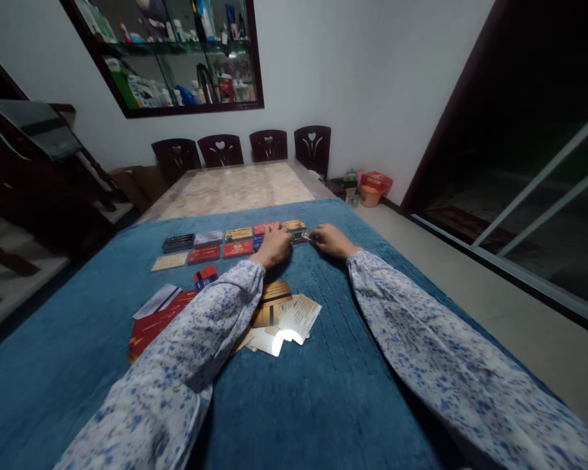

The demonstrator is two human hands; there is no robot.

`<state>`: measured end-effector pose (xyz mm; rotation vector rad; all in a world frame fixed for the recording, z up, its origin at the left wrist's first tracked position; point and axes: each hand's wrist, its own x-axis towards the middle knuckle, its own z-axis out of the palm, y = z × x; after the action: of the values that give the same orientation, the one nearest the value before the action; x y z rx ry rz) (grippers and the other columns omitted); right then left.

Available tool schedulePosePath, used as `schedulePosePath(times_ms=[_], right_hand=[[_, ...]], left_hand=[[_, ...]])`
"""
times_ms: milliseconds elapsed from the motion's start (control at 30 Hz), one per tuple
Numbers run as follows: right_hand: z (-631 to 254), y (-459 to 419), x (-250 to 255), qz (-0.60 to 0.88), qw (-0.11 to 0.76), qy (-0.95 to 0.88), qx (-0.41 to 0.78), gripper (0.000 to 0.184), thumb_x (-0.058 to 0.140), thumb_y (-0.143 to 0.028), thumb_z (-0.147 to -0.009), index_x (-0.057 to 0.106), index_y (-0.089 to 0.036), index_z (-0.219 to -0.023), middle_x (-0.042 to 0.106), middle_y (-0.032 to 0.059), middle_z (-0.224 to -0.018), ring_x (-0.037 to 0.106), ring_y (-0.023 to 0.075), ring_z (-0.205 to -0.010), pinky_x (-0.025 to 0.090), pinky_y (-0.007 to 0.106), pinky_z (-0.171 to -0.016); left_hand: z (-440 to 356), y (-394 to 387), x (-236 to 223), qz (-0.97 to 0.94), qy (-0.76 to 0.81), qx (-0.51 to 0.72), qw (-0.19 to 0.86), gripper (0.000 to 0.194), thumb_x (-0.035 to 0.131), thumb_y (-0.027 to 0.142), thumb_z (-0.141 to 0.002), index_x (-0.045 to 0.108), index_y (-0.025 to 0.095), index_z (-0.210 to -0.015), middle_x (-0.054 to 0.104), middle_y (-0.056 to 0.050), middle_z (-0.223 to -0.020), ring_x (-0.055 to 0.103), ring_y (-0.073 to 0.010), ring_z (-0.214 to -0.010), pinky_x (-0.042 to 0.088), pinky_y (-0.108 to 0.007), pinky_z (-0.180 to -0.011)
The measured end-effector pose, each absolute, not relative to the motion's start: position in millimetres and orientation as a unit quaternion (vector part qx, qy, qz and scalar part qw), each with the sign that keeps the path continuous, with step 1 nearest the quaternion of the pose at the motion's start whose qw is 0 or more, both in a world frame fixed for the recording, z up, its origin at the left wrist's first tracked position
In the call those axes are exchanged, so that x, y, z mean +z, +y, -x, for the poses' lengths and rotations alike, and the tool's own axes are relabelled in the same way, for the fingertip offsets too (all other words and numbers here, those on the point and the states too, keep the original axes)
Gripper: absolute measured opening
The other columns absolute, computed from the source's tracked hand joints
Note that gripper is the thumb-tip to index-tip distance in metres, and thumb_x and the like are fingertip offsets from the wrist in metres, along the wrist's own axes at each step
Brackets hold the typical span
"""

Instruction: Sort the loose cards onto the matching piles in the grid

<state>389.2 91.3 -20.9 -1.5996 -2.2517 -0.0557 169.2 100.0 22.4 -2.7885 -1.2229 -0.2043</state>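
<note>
My left hand [276,245] rests on the blue cloth with bent fingers at the left end of a dark card [298,236]. At the card's right end is my right hand [332,240], its thumb and fingers pinched together on the edge. The dark card lies flat below a gold-coloured card [294,225]. Part of a dark blue card [258,242] and a red card [263,228] shows beside my left hand. Two rows of card piles continue leftward, with a red pile [238,249], a yellow one [238,234] and a black one [178,243].
Loose gold and white cards [301,316] lie fanned near my left forearm. A red folder [161,320], a white card [157,301] and a red-and-blue card [206,277] lie to the left. The blue cloth [333,391] covers the table's near part; chairs [312,147] stand beyond.
</note>
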Motion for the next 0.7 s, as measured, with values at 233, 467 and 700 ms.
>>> schedulePosePath(times_ms=[233,467,700], right_hand=[[-395.5,70.2,-19.8,0.561,0.182,-0.807,-0.036,0.022,0.057,-0.018,-0.096,0.077,-0.019,-0.104,0.073,0.0103,-0.099,0.063,0.0225,-0.095,0.044,0.029,-0.081],[-392.9,49.8,-19.7,0.549,0.198,-0.812,-0.028,0.021,0.056,-0.016,-0.096,0.077,-0.018,-0.100,0.073,0.0103,-0.098,0.061,0.0226,-0.096,0.043,0.030,-0.082],[-387.3,29.5,-18.2,0.508,0.231,-0.829,-0.020,0.020,0.056,-0.015,-0.096,0.076,-0.018,-0.098,0.072,0.0103,-0.095,0.060,0.0227,-0.093,0.044,0.031,-0.081]], left_hand=[[-165.8,77.5,31.0,0.908,-0.408,-0.078,0.051,0.038,0.047,0.008,-0.086,0.078,0.020,-0.105,0.068,-0.017,-0.122,0.046,-0.0349,-0.125,0.036,-0.053,-0.102],[-158.0,55.8,33.3,0.901,-0.422,-0.075,0.065,0.036,0.047,0.009,-0.090,0.077,0.021,-0.105,0.070,-0.015,-0.116,0.048,-0.0335,-0.123,0.036,-0.052,-0.103],[-143.4,37.3,29.5,0.898,-0.425,-0.077,0.081,0.034,0.046,0.008,-0.089,0.077,0.019,-0.100,0.071,-0.017,-0.111,0.051,-0.0344,-0.118,0.039,-0.052,-0.096]])
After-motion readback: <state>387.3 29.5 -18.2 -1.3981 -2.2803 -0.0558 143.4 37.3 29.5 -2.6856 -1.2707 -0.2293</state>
